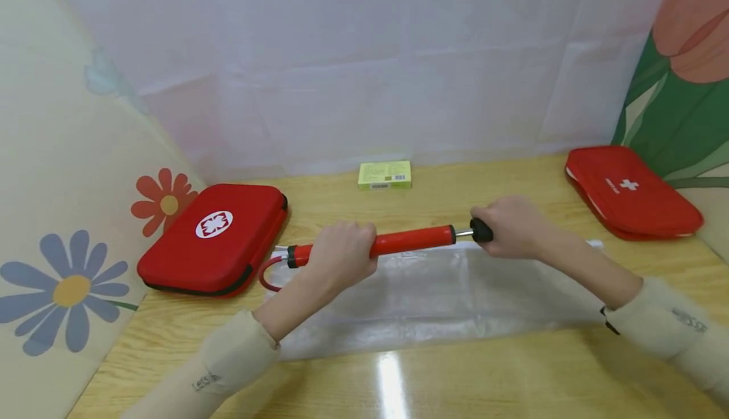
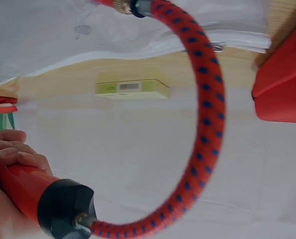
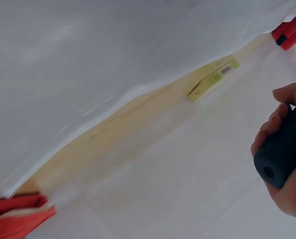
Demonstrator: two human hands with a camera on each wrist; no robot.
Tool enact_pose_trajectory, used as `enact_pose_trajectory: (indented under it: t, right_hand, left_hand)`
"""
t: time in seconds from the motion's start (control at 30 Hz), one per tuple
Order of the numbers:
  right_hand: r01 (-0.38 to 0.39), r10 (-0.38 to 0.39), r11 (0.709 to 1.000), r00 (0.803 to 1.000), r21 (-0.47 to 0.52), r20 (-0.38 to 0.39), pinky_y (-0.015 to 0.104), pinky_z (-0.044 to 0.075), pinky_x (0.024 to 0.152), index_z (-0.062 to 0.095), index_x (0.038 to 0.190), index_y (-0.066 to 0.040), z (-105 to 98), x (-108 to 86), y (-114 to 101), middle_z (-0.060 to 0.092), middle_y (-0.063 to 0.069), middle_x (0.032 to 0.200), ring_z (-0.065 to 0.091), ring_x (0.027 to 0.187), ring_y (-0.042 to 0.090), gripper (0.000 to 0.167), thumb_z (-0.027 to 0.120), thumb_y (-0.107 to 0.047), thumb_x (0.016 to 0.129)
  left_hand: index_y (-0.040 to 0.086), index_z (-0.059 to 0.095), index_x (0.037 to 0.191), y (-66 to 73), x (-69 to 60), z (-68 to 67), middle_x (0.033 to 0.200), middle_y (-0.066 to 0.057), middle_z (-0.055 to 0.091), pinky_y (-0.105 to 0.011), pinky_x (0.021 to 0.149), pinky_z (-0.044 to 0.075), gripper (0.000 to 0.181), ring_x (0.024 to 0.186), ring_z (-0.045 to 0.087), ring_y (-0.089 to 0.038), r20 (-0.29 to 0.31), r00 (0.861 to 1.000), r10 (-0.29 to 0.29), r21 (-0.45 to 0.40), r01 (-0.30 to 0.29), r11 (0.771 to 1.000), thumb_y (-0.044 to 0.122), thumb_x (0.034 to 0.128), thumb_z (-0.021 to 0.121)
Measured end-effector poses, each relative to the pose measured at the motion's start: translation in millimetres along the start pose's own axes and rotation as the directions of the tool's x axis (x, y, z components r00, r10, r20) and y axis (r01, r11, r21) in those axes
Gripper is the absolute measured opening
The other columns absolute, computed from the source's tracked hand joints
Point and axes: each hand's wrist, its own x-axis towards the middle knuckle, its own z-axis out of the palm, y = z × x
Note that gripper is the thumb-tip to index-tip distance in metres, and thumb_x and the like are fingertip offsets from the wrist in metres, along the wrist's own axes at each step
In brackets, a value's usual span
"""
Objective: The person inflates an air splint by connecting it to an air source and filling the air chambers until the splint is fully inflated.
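Note:
A red hand pump [image 1: 412, 240] is held nearly level above a translucent plastic sheet [image 1: 433, 299]. My left hand [image 1: 344, 254] grips its red barrel near the left end. The black handle [image 1: 482, 230] is in my right hand [image 1: 509, 226], and a short length of metal rod shows between handle and barrel. In the left wrist view a red hose [image 2: 206, 114] with blue dots curves from the black end cap [image 2: 66, 206] up to a metal fitting near the sheet. The right wrist view shows fingers curled round the dark handle [image 3: 282, 149].
On the wooden table [image 1: 473, 375] a red hard case [image 1: 228, 235] with a white emblem lies at the left. A red pouch [image 1: 638, 191] with a white cross lies at the right. Between them, at the back, is a small yellow-green box [image 1: 384, 175] before a white sheet covering the wall.

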Motion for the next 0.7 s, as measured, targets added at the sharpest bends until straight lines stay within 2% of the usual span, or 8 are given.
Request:
enact_pose_trajectory:
  t: [0.13, 0.3, 0.47, 0.7]
  right_hand:
    - [-0.026, 0.026, 1.0, 0.999, -0.002, -0.029, 0.035, 0.035, 0.043, 0.049, 0.074, -0.015, -8.5, -15.6, 20.5, 0.045, -0.006, 0.055, 0.046, 0.047, 0.017, 0.028, 0.076, -0.017, 0.067]
    - [-0.065, 0.064, 0.995, 0.998, -0.069, -0.017, 0.031, 0.03, 0.045, 0.047, 0.07, -0.016, -19.7, -29.3, 34.7, 0.037, -0.008, 0.053, 0.037, 0.047, 0.012, 0.028, 0.075, -0.015, 0.068]
    - [-0.057, 0.054, 0.992, 0.998, -0.113, -0.029, 0.033, 0.032, 0.041, 0.048, 0.068, -0.016, -15.1, -21.3, 23.8, 0.038, -0.007, 0.051, 0.038, 0.044, 0.014, 0.025, 0.072, -0.018, 0.066]
    - [-0.076, 0.081, 0.994, 0.995, -0.081, 0.059, 0.034, 0.035, 0.043, 0.052, 0.07, -0.013, -8.4, 1.1, -1.6, 0.043, -0.005, 0.053, 0.041, 0.046, 0.015, 0.02, 0.071, -0.018, 0.065]
  left_hand:
    - [0.008, 0.067, 0.093, -9.2, 0.1, -1.7, 0.068, -0.003, 0.061, -0.029, 0.051, 0.05, 0.025, 0.049, 0.048, -0.015, 0.01, 1.0, -0.021, -0.001, 0.021, 1.0, 0.025, 0.0776, 0.076]
    - [0.006, 0.066, 0.09, -15.3, -0.7, -1.3, 0.061, -0.002, 0.056, -0.027, 0.048, 0.046, 0.025, 0.047, 0.047, -0.016, -0.023, 1.0, -0.016, 0.019, 0.016, 1.0, 0.024, 0.0764, 0.077]
    - [0.006, 0.068, 0.09, -10.2, -0.2, -0.6, 0.061, -0.002, 0.056, -0.027, 0.047, 0.044, 0.023, 0.047, 0.046, -0.017, -0.028, 0.999, -0.031, 0.008, 0.031, 0.999, 0.023, 0.0766, 0.076]
    - [0.006, 0.07, 0.09, -1.5, 1.7, 1.8, 0.065, -0.003, 0.061, -0.028, 0.05, 0.047, 0.024, 0.048, 0.047, -0.017, -0.03, 0.999, -0.043, 0.008, 0.043, 0.999, 0.024, 0.076, 0.077]
